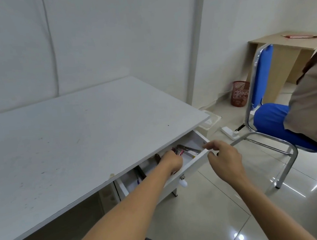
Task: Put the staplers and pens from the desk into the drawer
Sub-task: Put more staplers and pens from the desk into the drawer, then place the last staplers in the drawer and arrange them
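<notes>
My left hand (173, 162) is down in the open drawer (190, 166) among the pens (180, 153) — my right hand (224, 159) rests at its front edge.

The left grip is curled, but I cannot tell whether it holds anything; the right grip pinches the drawer's rim. Pens look light, stiff and slick, best taken mid-barrel. The drawer holds pens, a metal-looking stapler (189, 149) and dark items I can't identify — no staplers or pens show on the table (77, 138).
</notes>
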Demonstrator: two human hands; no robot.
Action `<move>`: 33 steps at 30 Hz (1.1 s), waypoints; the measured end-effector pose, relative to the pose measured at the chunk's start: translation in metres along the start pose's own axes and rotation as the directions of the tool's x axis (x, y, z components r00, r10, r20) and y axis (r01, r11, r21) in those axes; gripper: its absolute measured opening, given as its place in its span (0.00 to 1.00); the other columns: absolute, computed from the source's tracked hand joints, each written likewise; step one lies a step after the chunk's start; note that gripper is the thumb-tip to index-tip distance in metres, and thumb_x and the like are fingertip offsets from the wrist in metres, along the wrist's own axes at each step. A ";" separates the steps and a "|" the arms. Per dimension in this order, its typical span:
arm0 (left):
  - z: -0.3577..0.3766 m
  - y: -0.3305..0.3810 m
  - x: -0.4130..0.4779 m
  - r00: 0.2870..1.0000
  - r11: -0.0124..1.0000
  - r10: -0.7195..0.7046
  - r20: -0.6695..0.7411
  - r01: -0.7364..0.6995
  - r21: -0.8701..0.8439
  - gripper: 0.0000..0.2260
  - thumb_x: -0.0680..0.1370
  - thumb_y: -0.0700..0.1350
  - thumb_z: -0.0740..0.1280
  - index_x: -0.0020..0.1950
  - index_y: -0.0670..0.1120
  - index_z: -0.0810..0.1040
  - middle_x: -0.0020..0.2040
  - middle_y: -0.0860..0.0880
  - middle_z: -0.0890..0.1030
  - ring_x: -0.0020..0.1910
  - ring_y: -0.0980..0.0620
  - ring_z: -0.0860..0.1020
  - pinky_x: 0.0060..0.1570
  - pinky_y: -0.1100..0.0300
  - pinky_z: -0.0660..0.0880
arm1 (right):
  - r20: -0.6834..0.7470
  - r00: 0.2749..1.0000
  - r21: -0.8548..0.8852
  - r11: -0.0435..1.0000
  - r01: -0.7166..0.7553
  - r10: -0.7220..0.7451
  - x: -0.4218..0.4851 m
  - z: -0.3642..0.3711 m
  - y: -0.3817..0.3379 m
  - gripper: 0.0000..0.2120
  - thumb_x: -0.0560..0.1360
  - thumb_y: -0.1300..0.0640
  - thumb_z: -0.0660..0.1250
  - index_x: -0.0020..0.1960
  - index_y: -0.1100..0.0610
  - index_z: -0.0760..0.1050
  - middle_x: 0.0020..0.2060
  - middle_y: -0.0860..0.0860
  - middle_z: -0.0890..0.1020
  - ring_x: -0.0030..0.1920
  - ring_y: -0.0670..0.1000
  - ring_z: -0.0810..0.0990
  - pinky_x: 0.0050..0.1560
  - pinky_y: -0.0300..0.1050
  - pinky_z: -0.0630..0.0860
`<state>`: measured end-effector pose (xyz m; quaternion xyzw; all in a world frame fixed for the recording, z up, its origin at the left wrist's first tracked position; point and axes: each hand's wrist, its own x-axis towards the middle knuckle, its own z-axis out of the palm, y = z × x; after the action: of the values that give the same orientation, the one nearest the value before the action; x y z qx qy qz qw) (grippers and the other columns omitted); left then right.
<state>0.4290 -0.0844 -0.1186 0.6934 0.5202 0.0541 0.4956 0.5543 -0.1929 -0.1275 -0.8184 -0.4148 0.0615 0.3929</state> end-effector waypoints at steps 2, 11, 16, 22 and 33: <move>-0.004 -0.005 -0.007 1.000 0.998 0.027 -0.005 -0.027 0.063 0.07 0.78 0.37 0.55 0.43 0.43 0.71 0.40 0.46 0.74 0.34 0.51 0.70 0.31 0.60 0.67 | 0.024 1.000 0.014 1.000 0.006 -0.007 0.001 0.000 -0.007 0.15 0.73 0.62 0.63 0.49 0.42 0.78 0.46 0.39 0.79 0.54 0.46 0.78 0.65 0.60 0.69; -0.054 -0.030 -0.068 0.943 0.934 0.325 0.069 -0.331 0.130 0.14 0.71 0.46 0.60 0.55 0.50 0.79 0.52 0.48 0.82 0.48 0.50 0.80 0.49 0.53 0.76 | 0.172 0.982 0.215 0.976 0.040 -0.078 -0.010 0.031 -0.076 0.17 0.71 0.65 0.60 0.52 0.50 0.81 0.46 0.43 0.83 0.47 0.42 0.80 0.50 0.45 0.79; -0.110 -0.073 -0.105 0.915 0.916 0.389 -0.103 -0.373 0.149 0.15 0.75 0.45 0.63 0.60 0.54 0.78 0.53 0.58 0.82 0.42 0.65 0.81 0.36 0.70 0.76 | 0.266 0.945 0.260 0.958 0.119 -0.189 -0.035 0.057 -0.128 0.16 0.73 0.64 0.62 0.55 0.50 0.80 0.49 0.45 0.82 0.46 0.42 0.80 0.40 0.34 0.73; -0.188 -0.148 -0.152 0.835 0.938 0.346 -0.428 -0.302 0.169 0.15 0.77 0.49 0.65 0.64 0.56 0.71 0.53 0.61 0.77 0.44 0.64 0.77 0.34 0.73 0.69 | 0.372 0.864 0.333 0.918 0.218 -0.340 -0.084 0.106 -0.205 0.14 0.75 0.62 0.62 0.57 0.51 0.79 0.51 0.46 0.82 0.45 0.42 0.80 0.36 0.32 0.69; -0.296 -0.283 -0.215 0.629 0.993 0.098 -0.771 -0.010 0.117 0.18 0.76 0.49 0.67 0.65 0.49 0.70 0.60 0.50 0.74 0.53 0.51 0.76 0.51 0.56 0.76 | 0.594 0.650 0.356 0.879 0.316 -0.474 -0.168 0.222 -0.323 0.15 0.74 0.58 0.63 0.59 0.50 0.78 0.53 0.46 0.79 0.50 0.45 0.78 0.47 0.36 0.70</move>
<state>-0.0320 -0.0737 -0.0859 0.6424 0.6636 0.3350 0.1862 0.1474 -0.0717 -0.0929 -0.5812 -0.6866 0.3070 0.3106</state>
